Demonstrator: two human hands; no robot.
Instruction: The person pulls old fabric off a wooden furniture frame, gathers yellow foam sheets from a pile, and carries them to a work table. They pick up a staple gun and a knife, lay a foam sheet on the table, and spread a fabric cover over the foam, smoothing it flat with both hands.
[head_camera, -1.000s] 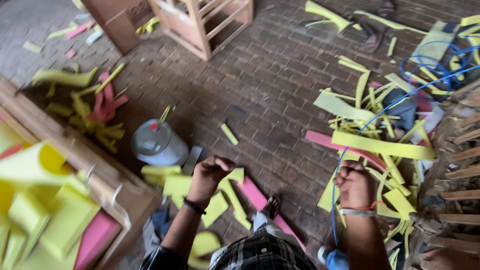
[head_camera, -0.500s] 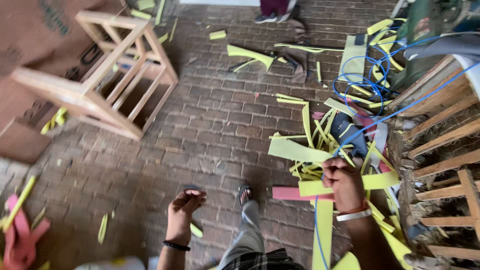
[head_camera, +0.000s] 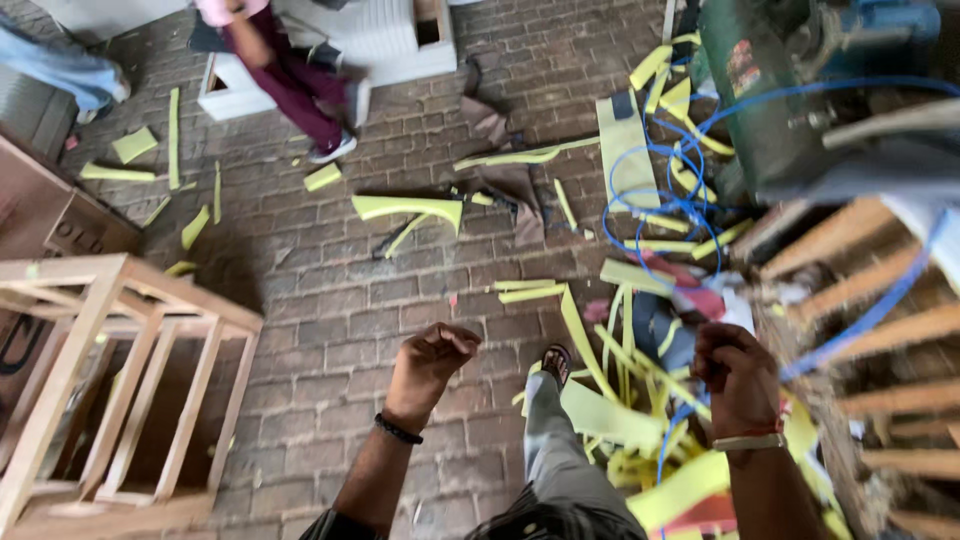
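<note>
the bare wooden crate frame (head_camera: 120, 390) now sits at lower left, nearer than before. left hand (head_camera: 428, 365), fingers loosely curled, empty, has risen over the brick floor (head_camera: 330, 300). right hand (head_camera: 735, 375), fingers closed, grips the blue hose (head_camera: 670, 455) beside yellow foam strips (head_camera: 610, 415).

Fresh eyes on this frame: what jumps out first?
Yellow foam strips litter the brick floor, thickest at lower right around the right hand, where a blue hose loops. The left hand hangs loosely curled, holding nothing, beside a bare wooden frame at left.
</note>
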